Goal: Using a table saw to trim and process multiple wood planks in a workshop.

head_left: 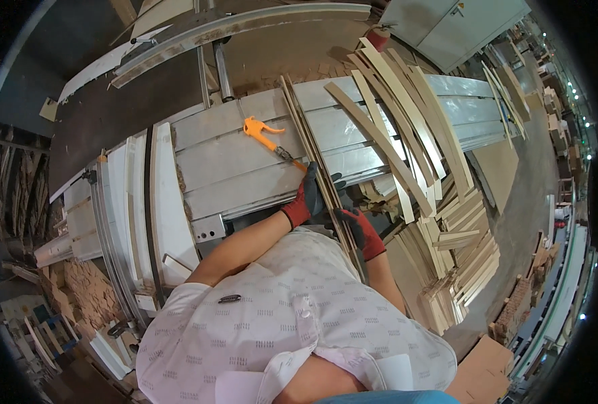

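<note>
A pair of long, thin wooden strips (pixel 306 129) runs from the far part of a grey metal table back to my body. My left hand (pixel 310 192), in a red and dark grey glove, is closed around them at the table's near edge, with fingertips showing on their right side. Closer to my body, my right hand (pixel 361 230), gloved alike, grips the same strips from the right; some of its fingers are hidden. An orange air blow gun (pixel 262 135) lies on the metal table (pixel 242 172) left of the strips, its hose end passing beside my left hand.
Several pale wooden strips (pixel 413 121) lie crosswise over the table's right part. A stack of cut wood pieces (pixel 457 262) stands at my right. Left of me are a metal rail (pixel 107 222) and white boards (pixel 168 195). A metal beam (pixel 245 34) spans the far side.
</note>
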Tool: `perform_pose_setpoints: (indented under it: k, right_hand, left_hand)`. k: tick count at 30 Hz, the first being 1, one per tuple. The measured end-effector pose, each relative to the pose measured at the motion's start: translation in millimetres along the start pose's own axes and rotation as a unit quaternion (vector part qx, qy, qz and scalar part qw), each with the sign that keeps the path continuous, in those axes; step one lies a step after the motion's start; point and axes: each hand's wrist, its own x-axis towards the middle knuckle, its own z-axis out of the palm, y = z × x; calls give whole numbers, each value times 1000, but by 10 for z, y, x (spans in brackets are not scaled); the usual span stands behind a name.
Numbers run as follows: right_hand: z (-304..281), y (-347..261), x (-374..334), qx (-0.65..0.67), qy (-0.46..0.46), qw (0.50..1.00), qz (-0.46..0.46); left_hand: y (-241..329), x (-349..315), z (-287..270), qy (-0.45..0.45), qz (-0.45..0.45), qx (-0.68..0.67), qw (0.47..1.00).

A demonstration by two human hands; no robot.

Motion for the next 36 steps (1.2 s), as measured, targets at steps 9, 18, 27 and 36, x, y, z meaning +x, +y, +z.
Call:
perform_pose_setpoints:
  k: [9, 18, 27, 36]
  right_hand:
    - [-101, -73, 3, -47, 36, 998, -24]
    - [-243, 50, 119, 0, 57, 997, -51]
    - [-31, 154, 215, -45, 141, 972, -183]
    - [-101, 104, -73, -345, 242, 852, -311]
  left_hand:
    - [-55, 148, -315, -53, 37, -18, 998]
    - [-104, 114, -392, 38, 27, 81, 996]
    - [-54, 5, -174, 10, 74, 23, 997]
    - [-149, 157, -462, 36, 34, 55, 997]
